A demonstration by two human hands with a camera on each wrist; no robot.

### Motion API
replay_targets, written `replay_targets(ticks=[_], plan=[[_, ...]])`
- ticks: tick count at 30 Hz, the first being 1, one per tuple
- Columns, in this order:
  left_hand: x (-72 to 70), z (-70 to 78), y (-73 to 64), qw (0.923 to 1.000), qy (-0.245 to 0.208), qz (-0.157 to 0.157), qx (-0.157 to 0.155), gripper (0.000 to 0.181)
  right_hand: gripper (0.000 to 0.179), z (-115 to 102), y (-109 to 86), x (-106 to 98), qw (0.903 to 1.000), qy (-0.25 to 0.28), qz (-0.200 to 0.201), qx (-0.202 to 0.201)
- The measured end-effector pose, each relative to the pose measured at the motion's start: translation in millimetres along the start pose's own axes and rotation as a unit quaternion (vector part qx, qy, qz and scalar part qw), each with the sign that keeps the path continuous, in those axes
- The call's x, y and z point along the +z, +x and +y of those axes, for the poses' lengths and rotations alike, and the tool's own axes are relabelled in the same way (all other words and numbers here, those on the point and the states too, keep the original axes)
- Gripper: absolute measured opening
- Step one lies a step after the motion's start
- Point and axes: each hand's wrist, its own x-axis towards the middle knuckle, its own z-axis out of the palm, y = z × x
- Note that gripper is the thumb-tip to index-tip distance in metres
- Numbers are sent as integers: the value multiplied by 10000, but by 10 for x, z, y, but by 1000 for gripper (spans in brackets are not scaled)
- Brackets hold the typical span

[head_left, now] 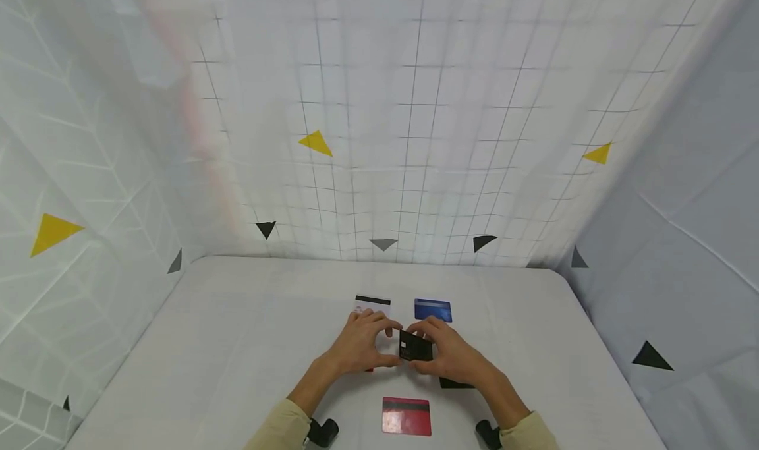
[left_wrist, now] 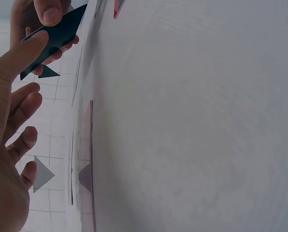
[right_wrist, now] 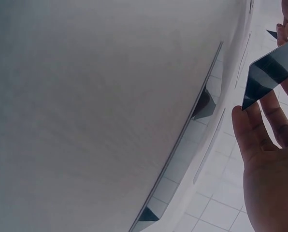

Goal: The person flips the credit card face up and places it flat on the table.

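Observation:
A black card (head_left: 417, 348) with a pale chip is held between both hands above the white table, its face turned up toward the head camera. My left hand (head_left: 358, 344) pinches its left side, and the thumb lies across the card (left_wrist: 62, 36) in the left wrist view. From the other side my right hand (head_left: 453, 351) pinches it by thumb and fingers. In the right wrist view the card (right_wrist: 267, 77) looks glossy and dark, with the right hand's fingers behind and below it.
On the table (head_left: 237, 371) lie a red card (head_left: 406, 425) in front, a blue card (head_left: 433, 311) and a white card (head_left: 372, 305) with a dark stripe behind. A dark card (head_left: 455, 383) is partly hidden by the right hand, a red piece (head_left: 369, 369) by the left.

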Motion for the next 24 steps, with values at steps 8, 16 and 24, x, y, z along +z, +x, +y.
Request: replay_targets(ticks=[8, 16, 24], plan=[[-15, 6, -3, 10000, 24, 2, 15, 60, 56, -9, 15, 23, 9999, 46, -101, 117], [-10, 1, -9, 10000, -3, -46, 9, 60, 57, -6, 28, 22, 9997, -134, -68, 215], [5, -3, -10, 10000, -53, -17, 42, 60, 58, -19, 30, 20, 9993, -327, -22, 177]])
